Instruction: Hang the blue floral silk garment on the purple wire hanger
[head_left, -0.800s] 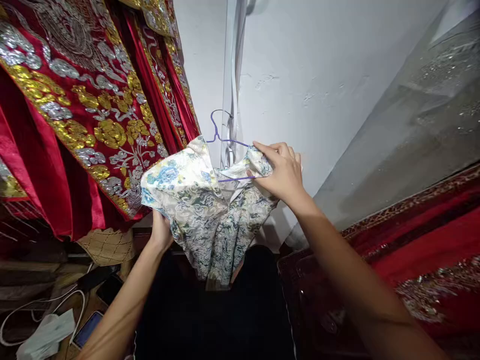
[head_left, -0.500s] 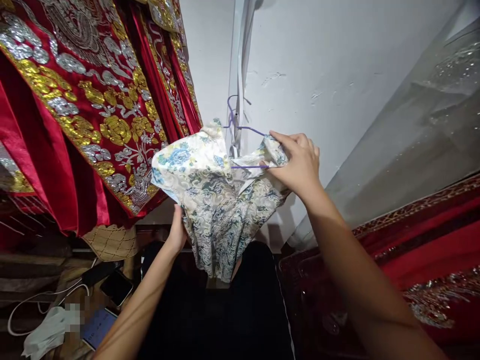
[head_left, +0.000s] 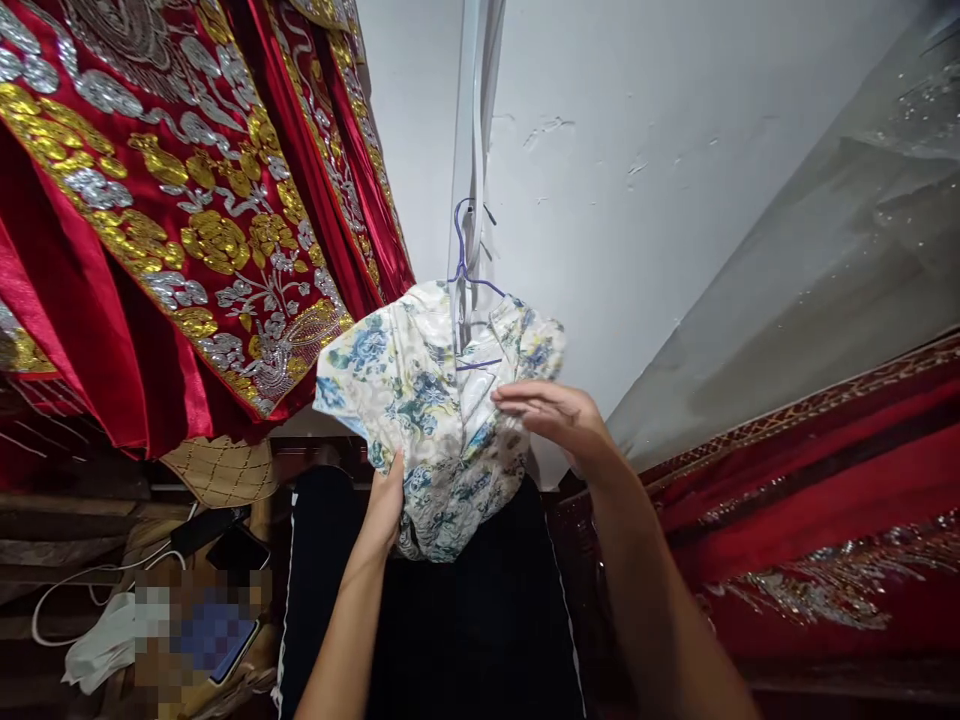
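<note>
A short-sleeved floral shirt (head_left: 431, 420), white with blue, green and yellow flowers, hangs on a purple wire hanger (head_left: 460, 245) with its V-neck facing me. The hanger's hook is up by a white vertical strip on the wall. My left hand (head_left: 386, 505) is closed on the shirt's side below the left-hand sleeve, thumb on the front and fingers hidden behind the cloth. In front of the right-hand side of the neckline is my right hand (head_left: 559, 415), its fingers stretched out and nothing in them. Whether its fingertips touch the cloth I cannot tell.
Red satin garments (head_left: 217, 220) with gold and silver embroidery hang at left. A translucent sparkly cover (head_left: 810, 280) and red beaded cloth (head_left: 825, 520) are at right. Lower left are a phone (head_left: 238, 550), a white cable (head_left: 56, 600) and a crumpled white item (head_left: 101, 645).
My right hand has let go of the right shoulder and hanger and moved down before the neckline. The shirt now hangs from the hanger's shoulders. My left hand has shifted rightward and down.
</note>
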